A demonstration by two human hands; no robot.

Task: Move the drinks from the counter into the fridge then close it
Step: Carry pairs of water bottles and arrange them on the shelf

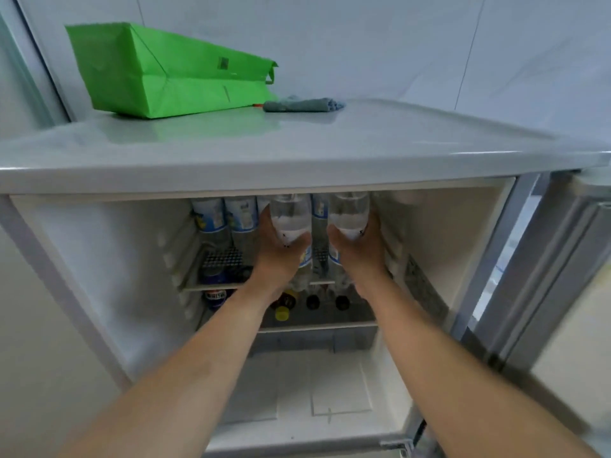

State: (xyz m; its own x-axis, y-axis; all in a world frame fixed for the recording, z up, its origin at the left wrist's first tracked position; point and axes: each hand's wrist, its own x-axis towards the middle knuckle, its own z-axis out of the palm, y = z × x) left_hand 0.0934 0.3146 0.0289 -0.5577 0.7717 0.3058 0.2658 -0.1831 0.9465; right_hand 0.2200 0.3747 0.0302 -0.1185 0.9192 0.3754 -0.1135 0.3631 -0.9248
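Clear plastic fills both hands: the left hand [281, 256] wraps its grip round one transparent water bottle [291, 219], and the right hand [357, 252] holds a second clear bottle [349, 216], both carried side by side into the open white fridge [99, 259]. Each bottle sits just under the fridge's top lip, at the height of the upper wire shelf [221, 259].

To do this step well, I judge the bottles should go in level and low enough to clear that top lip, then be set down in the bare front part of the shelf. Blue-labelled bottles [224, 216] already stand at the back and left of the fridge, so room is tight there; the two held bottles risk knocking them if pushed too deep. Below the shelf, dark bottles and a yellow cap [282, 314] crowd the lower tier.

The fridge's right wall is close to the right hand. Its door [562, 259] stands open to the right, not yet shut.
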